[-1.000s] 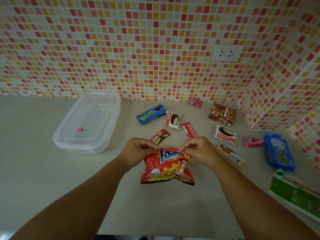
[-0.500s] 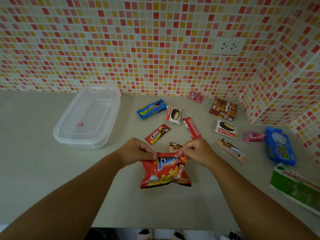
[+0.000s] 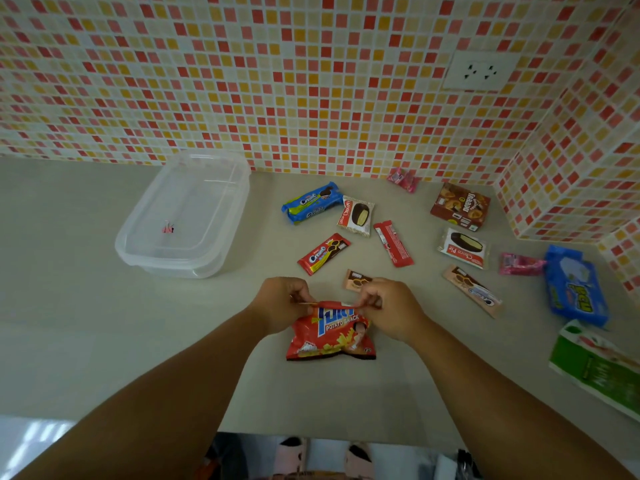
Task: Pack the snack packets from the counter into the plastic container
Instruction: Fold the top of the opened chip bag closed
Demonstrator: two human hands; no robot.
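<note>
Red potato-snack bag point(image 3: 330, 336) flat on the bench point(image 3: 86, 323), near the front edge, top seam pinched at both corners: left hand point(image 3: 282, 304) on the left corner, right hand point(image 3: 389, 308) on the right, fingers of each curled onto the seam. Seam stretched taut between the two grips, running left to right; rest of the bag trailing toward the body, lower edge on the bench. Container point(image 3: 187, 216) up and to the left of the grips, well apart from the bag, lid off, long axis running away toward the tiled wall point(image 3: 242, 81); only a small pink thing point(image 3: 168, 229) inside, too small to name. Left hand the nearer to it. Likely a lift and a carry leftward and away, across bare bench. Other packets, among them a red bar point(image 3: 323, 253) and a blue pack point(image 3: 311, 202), spread beyond and to the right, still unpacked; almost all the packing left to do.
</note>
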